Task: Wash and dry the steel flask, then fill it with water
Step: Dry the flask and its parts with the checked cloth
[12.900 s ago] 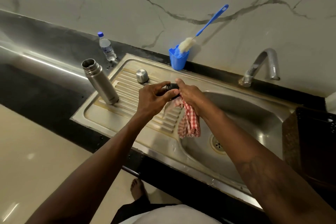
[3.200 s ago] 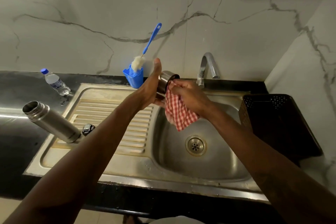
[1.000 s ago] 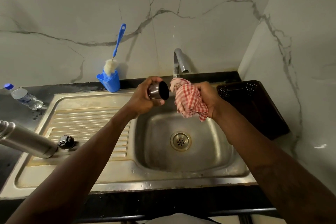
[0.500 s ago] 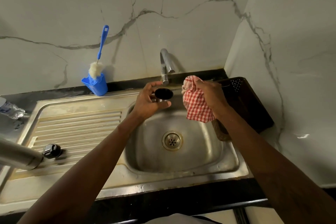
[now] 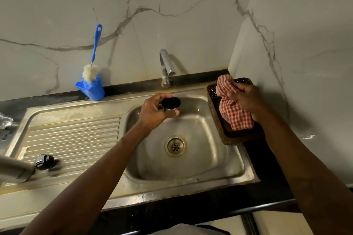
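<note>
My left hand point(image 5: 154, 113) holds the flask's steel cup lid point(image 5: 171, 104) over the sink basin point(image 5: 219, 160), its dark inside facing up. Off to the right, my right hand point(image 5: 248, 99) grips a red-and-white checked cloth point(image 5: 234, 114) above a dark brown basket point(image 5: 212, 105). The steel flask point(image 5: 14, 170) lies on its side at the left edge of the drainboard point(image 5: 72, 135), only partly in view. Its black stopper point(image 5: 44, 162) sits just beside it.
A steel tap point(image 5: 165, 68) stands behind the basin. A blue holder point(image 5: 91, 89) with a blue-handled bottle brush point(image 5: 94, 55) sits at the back left. A plastic water bottle point(image 5: 4, 121) shows at the far left edge. Marble walls close the back and right.
My right hand has carried the cloth away from the cup lid and rightward over the basket. My left hand keeps the lid above the basin, now turned mouth up.
</note>
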`<state>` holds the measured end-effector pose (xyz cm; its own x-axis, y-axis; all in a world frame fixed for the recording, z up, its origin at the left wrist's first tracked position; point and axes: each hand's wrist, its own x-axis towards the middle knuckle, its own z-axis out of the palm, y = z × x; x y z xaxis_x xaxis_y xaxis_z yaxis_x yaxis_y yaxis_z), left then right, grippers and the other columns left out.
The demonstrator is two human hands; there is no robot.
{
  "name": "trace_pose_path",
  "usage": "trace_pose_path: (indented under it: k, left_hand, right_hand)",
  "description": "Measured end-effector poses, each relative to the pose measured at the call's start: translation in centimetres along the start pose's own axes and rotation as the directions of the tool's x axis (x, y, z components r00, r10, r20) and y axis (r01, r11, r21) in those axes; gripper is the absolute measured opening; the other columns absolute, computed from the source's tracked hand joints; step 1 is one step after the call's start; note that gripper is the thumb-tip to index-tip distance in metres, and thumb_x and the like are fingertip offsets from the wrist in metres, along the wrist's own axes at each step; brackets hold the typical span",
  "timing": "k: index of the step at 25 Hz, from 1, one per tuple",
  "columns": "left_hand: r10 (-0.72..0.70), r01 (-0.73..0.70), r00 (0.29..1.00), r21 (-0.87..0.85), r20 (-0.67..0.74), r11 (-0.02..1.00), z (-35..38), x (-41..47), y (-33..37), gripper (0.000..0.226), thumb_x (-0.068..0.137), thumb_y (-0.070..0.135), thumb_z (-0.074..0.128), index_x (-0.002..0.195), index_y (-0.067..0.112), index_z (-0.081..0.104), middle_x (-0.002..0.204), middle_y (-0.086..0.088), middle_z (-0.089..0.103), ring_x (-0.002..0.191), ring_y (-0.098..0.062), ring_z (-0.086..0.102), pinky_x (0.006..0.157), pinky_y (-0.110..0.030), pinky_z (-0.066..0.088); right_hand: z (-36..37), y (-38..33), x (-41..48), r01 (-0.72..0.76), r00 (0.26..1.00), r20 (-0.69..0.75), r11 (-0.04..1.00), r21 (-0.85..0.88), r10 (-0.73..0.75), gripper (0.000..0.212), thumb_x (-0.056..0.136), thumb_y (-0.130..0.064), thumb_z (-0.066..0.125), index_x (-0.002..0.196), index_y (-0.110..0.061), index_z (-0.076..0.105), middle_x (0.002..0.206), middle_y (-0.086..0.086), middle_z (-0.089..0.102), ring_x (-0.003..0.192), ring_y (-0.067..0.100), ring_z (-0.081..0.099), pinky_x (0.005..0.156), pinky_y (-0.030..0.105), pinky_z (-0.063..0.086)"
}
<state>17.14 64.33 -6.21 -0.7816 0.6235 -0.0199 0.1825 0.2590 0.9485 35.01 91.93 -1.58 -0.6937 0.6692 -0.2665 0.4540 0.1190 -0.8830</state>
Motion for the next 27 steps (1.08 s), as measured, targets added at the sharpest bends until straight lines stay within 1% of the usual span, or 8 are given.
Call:
trace_pose_path:
  k: [2,4,7,10,14,18,21,27]
  left_hand:
    - [0.015,-0.015,1.0,-0.018,-0.003,1.0,0.8,0.0,1.0,0.074,0.064,0.031,0.098,0.13,0.026,0.066,0.121,0.007,0.074,0.117,-0.012,0.068,0.105,-0.041,0.056]
    - [0.032,-0.032,0.999,0.001,-0.014,0.999,1.2,0.2,1.9,0.078,0.066,0.028,0.098,0.137,0.026,0.063,0.124,0.009,0.072,0.119,-0.01,0.066,0.103,-0.035,0.055]
    - [0.046,-0.04,0.996,0.067,-0.079,0.997,-0.2,0.3,1.8,0.073,0.064,0.033,0.099,0.13,0.029,0.067,0.118,0.012,0.074,0.115,-0.008,0.067,0.103,-0.039,0.057]
    - [-0.01,0.039,0.973,0.121,-0.23,0.992,-3.8,-1.1,-0.2,0.067,0.063,0.034,0.098,0.123,0.031,0.069,0.115,0.013,0.074,0.113,-0.008,0.067,0.1,-0.041,0.059]
    - [-0.109,0.223,0.869,0.186,-0.482,0.957,-10.0,-5.0,-4.0,0.063,0.063,0.036,0.099,0.119,0.028,0.069,0.109,0.01,0.073,0.105,-0.007,0.068,0.098,-0.031,0.057]
    - [-0.181,0.433,0.705,0.214,-0.686,0.876,-16.4,-10.3,-8.1,0.063,0.062,0.041,0.097,0.116,0.022,0.072,0.106,0.007,0.073,0.1,-0.011,0.068,0.094,-0.024,0.05]
    - [-0.228,0.51,0.666,0.211,-0.71,0.834,-19.6,-13.9,-11.2,0.062,0.063,0.042,0.095,0.117,0.02,0.073,0.104,0.006,0.074,0.097,-0.01,0.07,0.089,-0.022,0.052]
    - [-0.178,0.504,0.706,0.31,-0.685,0.806,-22.7,-17.2,-15.8,0.056,0.066,0.054,0.082,0.11,0.021,0.073,0.095,0.004,0.075,0.087,-0.014,0.071,0.083,-0.039,0.061]
  right_hand:
    - [0.7,-1.4,-0.5,0.088,0.993,0.076,0.994,0.072,-0.093,0.057,0.089,-0.032,0.078,0.142,-0.028,0.059,0.127,-0.004,0.066,0.111,0.017,0.063,0.086,0.029,0.052]
    - [2.0,-3.1,-1.0,0.118,0.977,0.151,0.972,0.205,-0.151,0.047,0.085,-0.03,0.082,0.13,-0.031,0.068,0.12,-0.008,0.072,0.108,0.016,0.068,0.088,0.031,0.053]
    - [4.4,-4.7,-1.3,0.123,0.956,0.221,0.947,0.296,-0.193,0.037,0.085,-0.028,0.081,0.121,-0.025,0.072,0.112,-0.004,0.077,0.103,0.019,0.074,0.087,0.034,0.056]
    - [7.5,-4.9,-1.3,0.088,0.927,0.319,0.94,0.33,-0.199,0.03,0.089,-0.025,0.077,0.118,-0.019,0.073,0.11,0.002,0.078,0.1,0.022,0.075,0.088,0.038,0.057]
    - [13.8,-5.5,-1.7,0.045,0.862,0.463,0.941,0.336,-0.207,0.026,0.092,-0.023,0.075,0.117,-0.014,0.074,0.109,0.01,0.078,0.099,0.029,0.075,0.09,0.042,0.058]
    - [20.4,-7.5,-2.7,0.013,0.795,0.571,0.946,0.324,-0.206,0.026,0.089,-0.026,0.077,0.113,-0.018,0.075,0.107,0.01,0.078,0.095,0.029,0.076,0.088,0.044,0.059]
    - [24.4,-8.8,-3.6,-0.025,0.747,0.633,0.942,0.335,-0.205,0.035,0.082,-0.03,0.08,0.114,-0.017,0.075,0.107,0.01,0.078,0.094,0.026,0.076,0.085,0.042,0.058]
    - [30.6,-10.2,-4.8,-0.07,0.721,0.659,0.924,0.376,-0.214,0.045,0.083,-0.035,0.08,0.12,-0.011,0.074,0.118,0.017,0.075,0.11,0.038,0.071,0.101,0.052,0.055]
